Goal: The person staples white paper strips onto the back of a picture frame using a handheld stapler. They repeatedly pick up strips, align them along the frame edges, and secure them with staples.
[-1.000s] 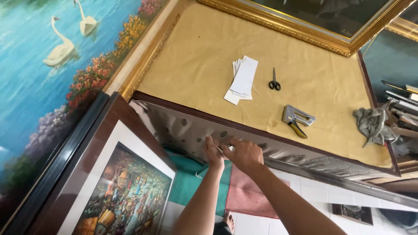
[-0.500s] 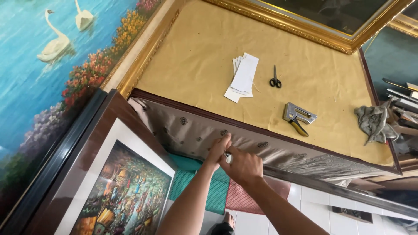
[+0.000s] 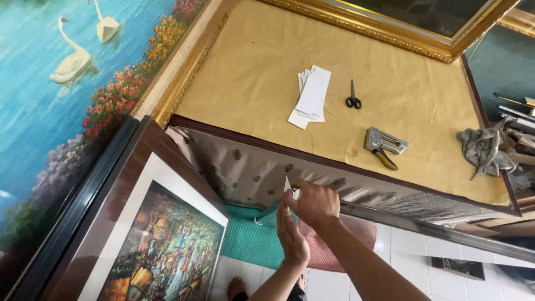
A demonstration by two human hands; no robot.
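Hands meet at the table's front edge: the left hand (image 3: pixel 292 237) is flat with fingers straight, grasping nothing, just beneath the right hand (image 3: pixel 313 203), whose fingers pinch a small white paper slip (image 3: pixel 288 184) against the grey patterned cloth (image 3: pixel 251 170). Farther off on the brown-paper tabletop (image 3: pixel 262 67) lie a staple gun (image 3: pixel 383 146), scissors (image 3: pixel 353 99) and stacked white slips (image 3: pixel 312 96).

2 hands (image 3: pixel 304 220), 1 scissors (image 3: pixel 353 100), 1 staple gun (image 3: pixel 384 146), 2 swans (image 3: pixel 71 61).
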